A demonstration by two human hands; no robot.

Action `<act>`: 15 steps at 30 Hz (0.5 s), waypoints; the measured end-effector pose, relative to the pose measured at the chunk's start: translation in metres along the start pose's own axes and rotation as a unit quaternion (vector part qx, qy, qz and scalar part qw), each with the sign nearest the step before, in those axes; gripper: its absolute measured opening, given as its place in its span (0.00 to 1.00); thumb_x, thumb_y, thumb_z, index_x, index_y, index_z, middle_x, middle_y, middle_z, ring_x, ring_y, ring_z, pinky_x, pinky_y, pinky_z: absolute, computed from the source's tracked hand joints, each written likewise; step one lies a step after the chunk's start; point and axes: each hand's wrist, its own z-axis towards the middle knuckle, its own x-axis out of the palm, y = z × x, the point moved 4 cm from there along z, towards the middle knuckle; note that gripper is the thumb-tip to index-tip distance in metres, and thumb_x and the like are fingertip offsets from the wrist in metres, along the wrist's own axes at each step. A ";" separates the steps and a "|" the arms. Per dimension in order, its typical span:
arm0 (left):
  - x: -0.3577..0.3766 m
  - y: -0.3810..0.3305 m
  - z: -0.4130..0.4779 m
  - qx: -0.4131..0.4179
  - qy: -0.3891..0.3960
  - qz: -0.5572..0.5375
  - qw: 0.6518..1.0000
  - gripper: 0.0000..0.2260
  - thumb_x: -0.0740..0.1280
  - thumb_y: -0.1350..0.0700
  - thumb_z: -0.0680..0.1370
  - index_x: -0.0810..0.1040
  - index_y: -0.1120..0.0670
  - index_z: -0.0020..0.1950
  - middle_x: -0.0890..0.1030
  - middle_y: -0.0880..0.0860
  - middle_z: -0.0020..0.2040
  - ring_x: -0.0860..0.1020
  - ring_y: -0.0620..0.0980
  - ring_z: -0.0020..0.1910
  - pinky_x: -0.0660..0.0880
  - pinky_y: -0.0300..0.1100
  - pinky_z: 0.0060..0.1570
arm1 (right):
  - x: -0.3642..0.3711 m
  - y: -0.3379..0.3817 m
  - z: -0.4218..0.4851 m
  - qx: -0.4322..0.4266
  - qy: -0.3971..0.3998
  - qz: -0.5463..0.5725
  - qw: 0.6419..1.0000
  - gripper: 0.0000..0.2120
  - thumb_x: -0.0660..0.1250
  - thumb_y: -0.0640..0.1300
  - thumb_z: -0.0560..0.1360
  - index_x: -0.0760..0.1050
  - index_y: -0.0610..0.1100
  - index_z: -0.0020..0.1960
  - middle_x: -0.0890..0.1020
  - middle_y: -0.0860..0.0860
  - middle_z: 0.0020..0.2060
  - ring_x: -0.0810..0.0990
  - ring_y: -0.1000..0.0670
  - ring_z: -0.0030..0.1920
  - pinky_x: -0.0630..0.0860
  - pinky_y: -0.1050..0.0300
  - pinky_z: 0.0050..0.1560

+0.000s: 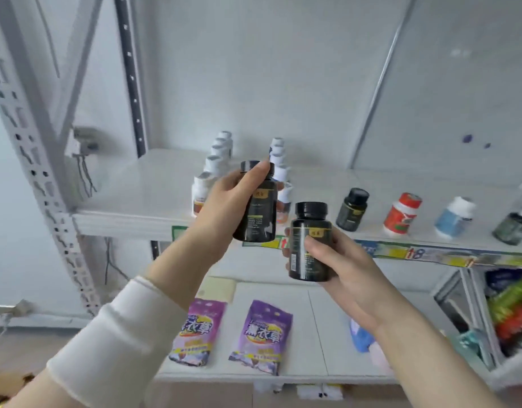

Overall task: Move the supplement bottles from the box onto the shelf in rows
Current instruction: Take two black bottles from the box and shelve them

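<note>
— What do the hands have?

— One bottle each. The left hand (224, 207) has its fingers curled round a black bottle (258, 213), thumb up near the cap, and holds it upright in front of the upper shelf (136, 198). The right hand (342, 269) grips a second black bottle (309, 242) round its lower half. That one is lower and just to the right, with a narrow gap between the two bottles.

— What stands behind them?

— Two lines of white-capped bottles run from the shelf's front edge toward the wall: the left row (215, 163) and the right row (278, 160). The bottle in the left hand hides the front of the right row, and the left wrist covers part of the left row's first bottle.

— And further along?

— A third black bottle (352, 209) stands near the front edge. To its right, set apart in a line, come a red bottle (402, 214), a blue bottle (454, 217) with a white cap and a dark green bottle (512, 226).

— Anything below?

— A price strip (415, 253) runs along the shelf's front edge. On the lower shelf (318, 334) a purple bag (199, 331) and a second purple bag (261, 335) lie flat side by side. A blue pack (361, 337) is partly hidden by the right forearm. At the far right a basket (471, 304) holds bright packets, too blurred to name.

— The left side?

— A perforated post (33, 142) carries the shelf, and a cream sleeve (121, 334) covers the left forearm.
</note>
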 end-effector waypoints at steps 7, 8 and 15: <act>0.111 -0.003 0.069 0.001 0.081 0.023 0.996 0.09 0.64 0.51 0.78 0.76 0.56 0.51 0.82 0.49 0.42 0.82 0.44 0.34 0.80 0.40 0.36 | -0.105 0.058 0.017 -0.033 -0.071 -0.011 0.997 0.36 0.82 0.56 0.49 0.78 0.45 0.54 0.83 0.45 0.50 0.81 0.44 0.54 0.81 0.53 0.47; 0.121 -0.001 0.082 -0.001 0.088 0.024 0.996 0.08 0.64 0.51 0.78 0.76 0.56 0.50 0.82 0.49 0.42 0.82 0.44 0.35 0.80 0.39 0.35 | -0.117 0.065 0.022 -0.031 -0.085 -0.036 0.995 0.34 0.81 0.54 0.53 0.77 0.45 0.55 0.83 0.45 0.52 0.81 0.44 0.56 0.80 0.51 0.52; 0.158 0.022 0.204 0.011 0.139 0.086 0.987 0.10 0.66 0.46 0.76 0.75 0.50 0.50 0.83 0.50 0.47 0.79 0.49 0.47 0.76 0.44 0.51 | -0.183 0.101 0.096 -0.039 -0.157 -0.175 0.971 0.19 0.71 0.41 0.69 0.75 0.44 0.59 0.83 0.49 0.52 0.81 0.50 0.54 0.76 0.58 0.54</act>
